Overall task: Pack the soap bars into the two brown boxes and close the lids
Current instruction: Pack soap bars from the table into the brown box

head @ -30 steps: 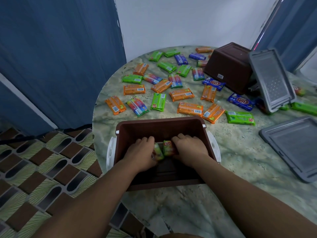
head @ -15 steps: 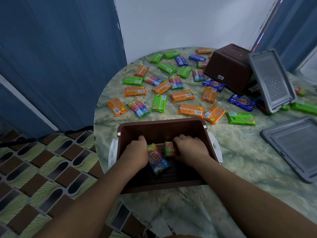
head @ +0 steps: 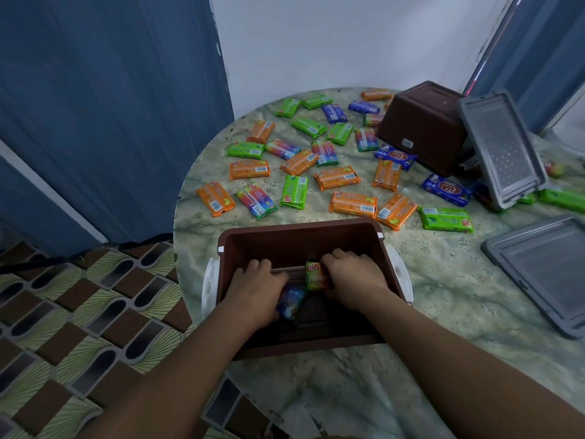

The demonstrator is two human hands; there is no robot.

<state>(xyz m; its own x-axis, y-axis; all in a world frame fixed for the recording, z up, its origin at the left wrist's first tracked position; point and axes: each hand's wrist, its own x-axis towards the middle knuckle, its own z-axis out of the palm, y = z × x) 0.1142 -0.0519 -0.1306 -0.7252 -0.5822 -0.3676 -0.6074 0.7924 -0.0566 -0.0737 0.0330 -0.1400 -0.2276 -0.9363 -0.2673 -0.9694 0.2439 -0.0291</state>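
**Soap bars go in on edge, long axis running away from you**

Soap bars are the thing to watch, and two are already inside the near brown box [head: 304, 236]. The green-and-orange soap bar [head: 314, 275] stands on its long edge against your right hand [head: 354, 277], its long axis running from you toward the far wall of the box. Your right hand has its fingers curled over that bar's right side and holds it upright. The blue soap bar [head: 292, 301] lies lower and nearer to you, tilted, partly under your left hand [head: 254, 288], whose fingers curl round it from the left; how firmly it is held I cannot tell.

So the blue bar sits just left of and below the standing one. Judging from that, your left hand is the nearer one to tip it upright and slide it rightward until it touches the standing bar, same axis, face to face.

Beyond the box, many more bars lie flat and scattered on the marbled tabletop [head: 443, 312]. The nearest are the orange soap bar [head: 353, 204] and the green soap bar [head: 294, 192], just past the far wall. The second brown box [head: 421, 128] sits upside down at the far right, with one grey lid [head: 503, 150] leaning beside it and another grey lid [head: 544, 267] flat to your right. Most of the packing is yet to be done.
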